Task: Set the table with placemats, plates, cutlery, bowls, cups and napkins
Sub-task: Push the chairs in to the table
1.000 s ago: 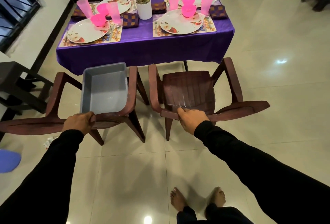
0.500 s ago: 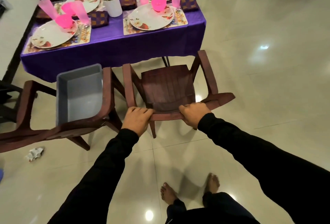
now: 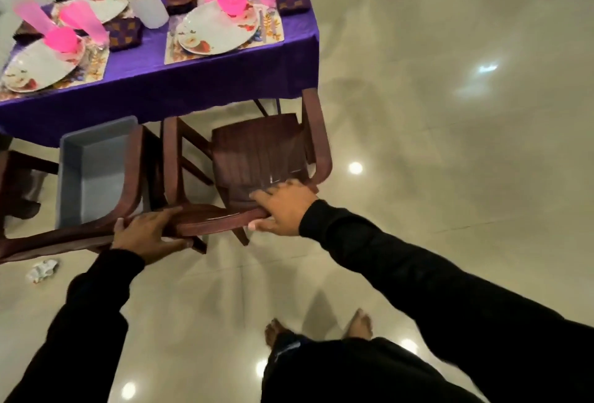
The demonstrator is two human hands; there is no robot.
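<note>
Purple cloth covers the counter (image 3: 199, 87), beyond both hands, where the setting looks finished: four plates, four pink cups, three pink bowls and four dark napkins are visible, on placemats. The left hand (image 3: 144, 230) and the right hand (image 3: 283, 209) each curl round the top rail of the brown chair (image 3: 257, 151). Next, probably, it slides under the counter, clear of the neighbouring chair (image 3: 128, 177) holding one grey tub (image 3: 93, 174).

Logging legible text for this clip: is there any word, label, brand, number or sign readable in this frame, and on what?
None can be read.
The plates and placemats carry floral patterns only.
The napkins show square motifs, no letters.
The crumpled paper on the floor is too blurred to tell.
</note>
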